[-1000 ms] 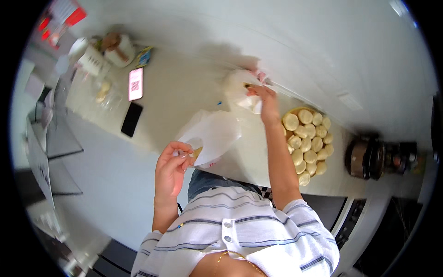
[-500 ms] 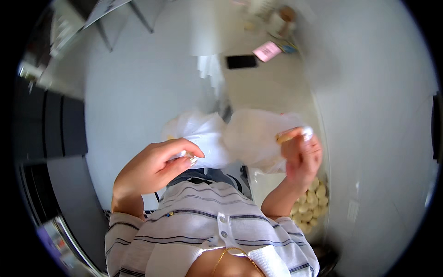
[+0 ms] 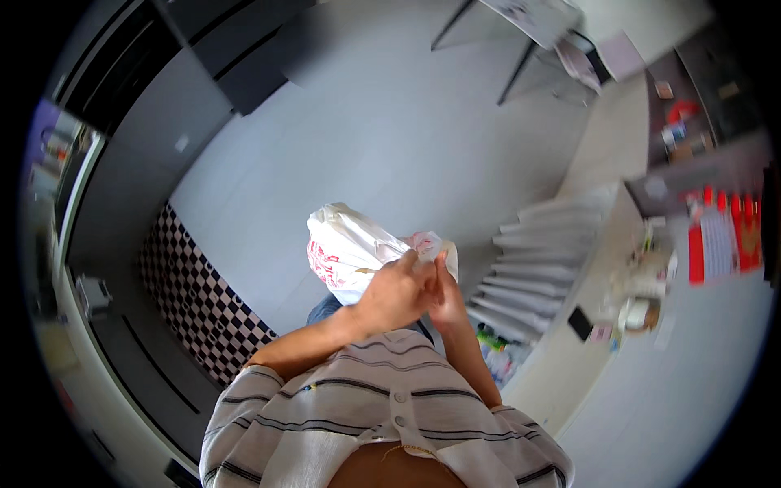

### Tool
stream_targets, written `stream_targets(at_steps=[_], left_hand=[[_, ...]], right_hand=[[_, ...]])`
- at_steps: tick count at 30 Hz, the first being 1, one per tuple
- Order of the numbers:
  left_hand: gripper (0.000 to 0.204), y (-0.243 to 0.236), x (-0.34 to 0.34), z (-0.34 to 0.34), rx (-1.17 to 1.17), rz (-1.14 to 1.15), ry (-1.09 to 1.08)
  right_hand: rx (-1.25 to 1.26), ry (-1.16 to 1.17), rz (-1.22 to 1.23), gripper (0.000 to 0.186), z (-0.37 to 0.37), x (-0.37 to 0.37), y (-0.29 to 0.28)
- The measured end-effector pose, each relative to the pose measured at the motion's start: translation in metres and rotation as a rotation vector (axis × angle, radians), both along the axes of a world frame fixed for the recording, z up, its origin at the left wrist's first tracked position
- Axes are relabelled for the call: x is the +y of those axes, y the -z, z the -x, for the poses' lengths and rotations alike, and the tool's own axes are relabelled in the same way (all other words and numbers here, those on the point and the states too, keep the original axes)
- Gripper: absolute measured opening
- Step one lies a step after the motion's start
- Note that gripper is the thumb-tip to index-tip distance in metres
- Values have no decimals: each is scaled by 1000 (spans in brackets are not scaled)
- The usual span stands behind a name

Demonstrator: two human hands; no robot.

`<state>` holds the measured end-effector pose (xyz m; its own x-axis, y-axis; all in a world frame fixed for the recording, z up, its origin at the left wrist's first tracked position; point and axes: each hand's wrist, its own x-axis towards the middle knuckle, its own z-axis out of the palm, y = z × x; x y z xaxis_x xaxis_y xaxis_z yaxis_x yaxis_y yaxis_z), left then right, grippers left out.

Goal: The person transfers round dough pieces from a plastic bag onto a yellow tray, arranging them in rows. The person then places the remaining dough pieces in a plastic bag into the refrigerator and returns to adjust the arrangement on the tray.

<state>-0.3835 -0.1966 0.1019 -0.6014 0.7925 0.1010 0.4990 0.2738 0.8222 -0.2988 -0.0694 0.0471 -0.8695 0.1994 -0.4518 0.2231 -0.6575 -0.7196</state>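
Note:
A white plastic bag (image 3: 351,248) with red print bulges in front of my body, just beyond my hands. My left hand (image 3: 392,294) crosses to the middle with fingers drawn together, and it meets my right hand (image 3: 447,299). The fingers of my right hand are also closed in a pinch. What lies between the fingers is hidden and too small to make out. A thin yellowish-brown patch (image 3: 366,270) shows at the bag's near side, beside my left hand.
Dark grey cabinets (image 3: 146,142) line the left, with a checkered mat (image 3: 199,297) along their base. A pleated white curtain (image 3: 529,264) hangs at right, beside a pale counter bearing a black phone (image 3: 580,323) and a pink packet (image 3: 601,333). A table (image 3: 533,20) stands far off.
My body has turned left, so the counter and phone shift to the right side. My hands, apart before with a small yellowish piece in the right, have come together by the bag.

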Motion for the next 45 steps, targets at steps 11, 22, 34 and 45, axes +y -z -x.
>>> stream_targets(at_steps=[11,22,34,45], left_hand=[[25,44,-24,233,255,209,-227],[19,75,-69,487,-211,310,-841],[23,376,-137,821,-228,256,-1104],[47,507,-168,1119,32,424,-1285]], right_hand=[[-136,-286,174,22,314,15,13],[-150,-427,-84,22,582,55,33],[-385,-407,-419,18,846,134,132],[-602,-423,-407,17,1000,138,188]])
